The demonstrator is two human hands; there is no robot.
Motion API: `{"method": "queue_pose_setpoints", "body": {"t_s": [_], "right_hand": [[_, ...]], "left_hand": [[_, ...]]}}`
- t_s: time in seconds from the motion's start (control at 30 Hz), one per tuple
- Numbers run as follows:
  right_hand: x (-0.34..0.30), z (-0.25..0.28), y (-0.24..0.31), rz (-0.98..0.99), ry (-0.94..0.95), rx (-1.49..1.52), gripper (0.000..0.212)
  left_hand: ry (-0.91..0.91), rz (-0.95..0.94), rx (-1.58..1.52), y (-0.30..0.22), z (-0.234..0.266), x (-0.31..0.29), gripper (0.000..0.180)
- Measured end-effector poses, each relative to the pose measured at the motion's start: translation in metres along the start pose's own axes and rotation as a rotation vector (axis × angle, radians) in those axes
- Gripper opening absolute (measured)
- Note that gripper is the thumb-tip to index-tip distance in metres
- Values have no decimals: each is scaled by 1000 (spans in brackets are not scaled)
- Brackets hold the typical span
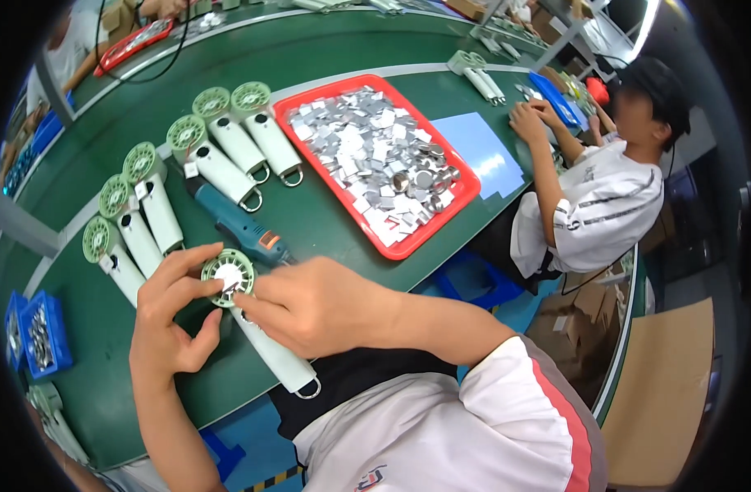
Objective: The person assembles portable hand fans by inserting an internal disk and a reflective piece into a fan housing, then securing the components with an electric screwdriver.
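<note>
A handheld fan (pixel 277 357) has a round pale-green slotted head, a white handle and a metal loop at its end. It lies tilted before me, its handle toward my body. My left hand (pixel 170 307) is closed around the head's left side, fingers on its rim. A shiny silver disc (pixel 229 274) shows in the middle of the head. My right hand (pixel 310 303) is closed, its fingertips pressed together at the head's lower right edge; whatever they pinch is hidden. Just beyond the head, a teal power screwdriver (pixel 228 217) lies on the green table (pixel 326 221).
Several similar fans (pixel 220 164) lie in a row behind and left. A red tray (pixel 396 251) holds many small silver pieces. Blue sheets (pixel 478 152) lie beside it. Blue bins (pixel 46 336) stand far left. A co-worker (pixel 601 189) sits at the right.
</note>
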State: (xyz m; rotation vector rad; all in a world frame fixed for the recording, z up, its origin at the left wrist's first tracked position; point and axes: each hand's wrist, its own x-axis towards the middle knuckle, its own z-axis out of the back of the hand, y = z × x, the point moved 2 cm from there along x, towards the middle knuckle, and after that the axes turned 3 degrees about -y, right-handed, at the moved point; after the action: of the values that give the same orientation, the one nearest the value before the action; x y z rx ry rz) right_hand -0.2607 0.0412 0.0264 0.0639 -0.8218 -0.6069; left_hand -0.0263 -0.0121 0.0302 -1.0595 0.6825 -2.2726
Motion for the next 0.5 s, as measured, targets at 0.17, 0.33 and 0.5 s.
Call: {"method": "queue_pose_setpoints", "body": {"t_s": [0.17, 0.33, 0.5], "right_hand": [[-41, 48, 2, -127, -174, -12, 29], [-108, 109, -30, -376, -304, -236, 20], [-186, 195, -62, -615, -411, -647, 18]], "left_hand": [[11, -45, 2, -4, -4, 3, 36], [8, -6, 53, -2, 0, -4, 37], [-5, 48, 24, 1, 1, -6, 38]]}}
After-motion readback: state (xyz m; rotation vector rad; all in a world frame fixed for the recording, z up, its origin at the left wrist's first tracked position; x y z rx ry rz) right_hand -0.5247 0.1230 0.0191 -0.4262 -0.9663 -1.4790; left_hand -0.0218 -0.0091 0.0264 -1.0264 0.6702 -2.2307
